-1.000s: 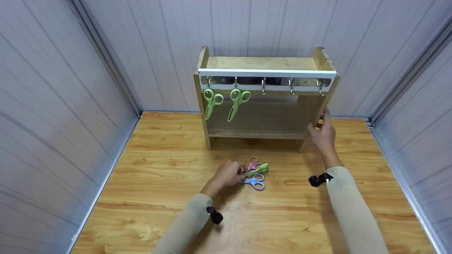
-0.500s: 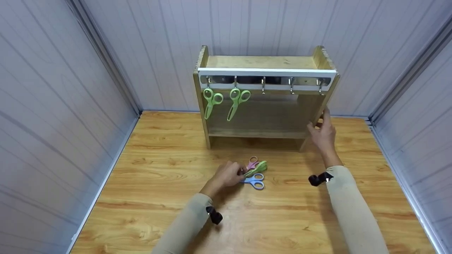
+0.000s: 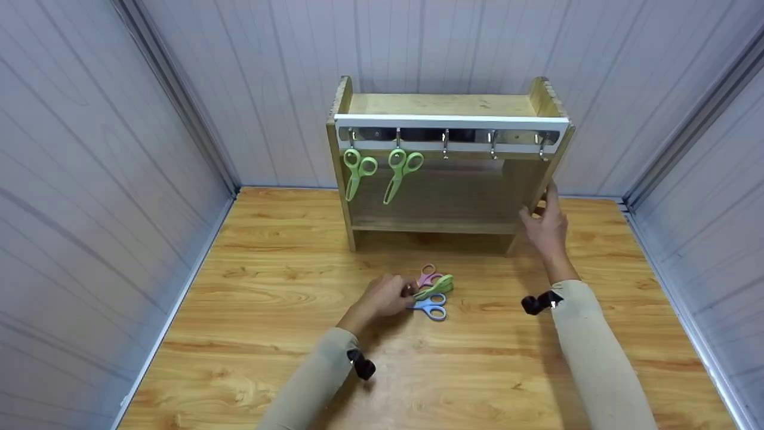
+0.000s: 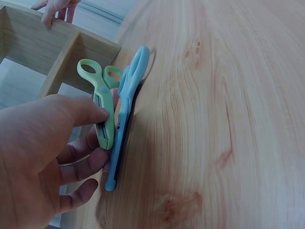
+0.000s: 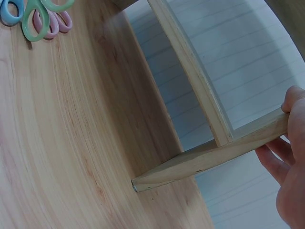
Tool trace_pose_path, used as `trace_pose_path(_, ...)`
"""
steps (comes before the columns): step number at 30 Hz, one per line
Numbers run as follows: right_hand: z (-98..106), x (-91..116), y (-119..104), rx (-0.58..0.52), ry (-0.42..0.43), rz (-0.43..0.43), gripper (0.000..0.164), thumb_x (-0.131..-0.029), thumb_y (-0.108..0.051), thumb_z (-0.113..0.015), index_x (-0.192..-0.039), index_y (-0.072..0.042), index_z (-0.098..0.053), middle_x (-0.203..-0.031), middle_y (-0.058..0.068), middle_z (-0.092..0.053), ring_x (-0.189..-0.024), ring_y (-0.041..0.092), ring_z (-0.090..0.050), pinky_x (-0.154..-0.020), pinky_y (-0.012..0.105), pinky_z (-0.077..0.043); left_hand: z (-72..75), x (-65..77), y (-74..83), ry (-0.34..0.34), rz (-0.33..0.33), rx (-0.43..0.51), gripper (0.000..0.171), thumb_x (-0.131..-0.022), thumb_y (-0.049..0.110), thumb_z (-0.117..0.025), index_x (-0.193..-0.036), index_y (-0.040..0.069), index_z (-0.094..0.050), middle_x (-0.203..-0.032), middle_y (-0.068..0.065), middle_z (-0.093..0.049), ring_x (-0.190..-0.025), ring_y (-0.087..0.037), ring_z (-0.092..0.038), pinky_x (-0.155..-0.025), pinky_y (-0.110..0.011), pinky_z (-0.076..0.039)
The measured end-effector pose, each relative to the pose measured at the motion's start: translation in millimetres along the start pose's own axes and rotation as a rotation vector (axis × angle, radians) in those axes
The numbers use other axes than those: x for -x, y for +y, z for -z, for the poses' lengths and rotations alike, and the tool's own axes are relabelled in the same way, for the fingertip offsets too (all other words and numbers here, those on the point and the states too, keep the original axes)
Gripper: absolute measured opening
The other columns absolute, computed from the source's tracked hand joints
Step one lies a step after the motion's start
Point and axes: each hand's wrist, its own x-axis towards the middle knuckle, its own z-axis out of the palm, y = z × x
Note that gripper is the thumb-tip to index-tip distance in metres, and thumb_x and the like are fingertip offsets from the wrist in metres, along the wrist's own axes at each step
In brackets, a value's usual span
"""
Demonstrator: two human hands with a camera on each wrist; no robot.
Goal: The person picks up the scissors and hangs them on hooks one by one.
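Note:
My left hand (image 3: 385, 295) pinches green scissors (image 4: 102, 88) near the blade end between thumb and fingers; their handles point away from the palm, raised a little off the floor. Close beside them lie blue scissors (image 3: 431, 307), and pink scissors (image 3: 428, 277) lie just behind, partly covered. My right hand (image 3: 546, 230) grips the right side panel of a wooden shelf (image 3: 441, 226), thumb in front and fingers behind. Two more green scissors, one at the far left (image 3: 353, 179) and one beside it (image 3: 396, 179), hang by a handle loop from the shelf's hooks.
A white hook rail (image 3: 459, 121) runs along the shelf's upper front; its metal hooks to the right of the hanging scissors carry nothing. Pale panel walls (image 3: 286, 71) stand behind and on both sides. The floor (image 3: 262, 280) has a wood-grain surface.
The pinched green scissors shift and tilt very slightly in my left hand. My right hand stays on the shelf panel.

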Motion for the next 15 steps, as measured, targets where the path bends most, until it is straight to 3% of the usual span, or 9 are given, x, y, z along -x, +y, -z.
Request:
trace_pose_path(7,0,0,-1,0.009,0.000,-0.002,0.082,-0.104,-0.008,-0.063,-0.178,-0.014,-0.027,-0.157,0.032,-0.062,-0.124,0.056,-0.075,-0.080,0.002,-0.042,5.3,3.7,3.5,0.009,0.004,0.047,0.014,-0.098,0.028,-0.074,-0.109,0.028,-0.080,-0.087,0.014,-0.077,-0.078,-0.003,-0.065,-0.071,-0.027,-0.048)
trace_pose_path(10,0,0,-1,0.005,-0.004,-0.004,0.082,-0.105,-0.008,-0.064,-0.178,-0.015,-0.027,-0.158,0.032,-0.061,-0.125,0.057,-0.074,-0.080,0.002,-0.042,16.4,9.0,13.6,0.020,-0.005,0.074,0.014,-0.096,0.025,-0.074,-0.108,0.024,-0.081,-0.087,0.010,-0.079,-0.079,-0.007,-0.066,-0.070,-0.030,-0.048)
trace_pose_path(15,1,0,-2,0.004,-0.012,-0.011,0.083,-0.106,-0.008,-0.065,-0.179,-0.017,-0.026,-0.158,0.032,-0.060,-0.127,0.056,-0.074,-0.080,0.003,-0.043,48.7,22.7,45.8,0.010,0.017,0.143,0.016,-0.097,0.018,-0.072,-0.111,0.016,-0.081,-0.088,0.001,-0.080,-0.076,-0.008,-0.062,-0.068,-0.028,-0.044)
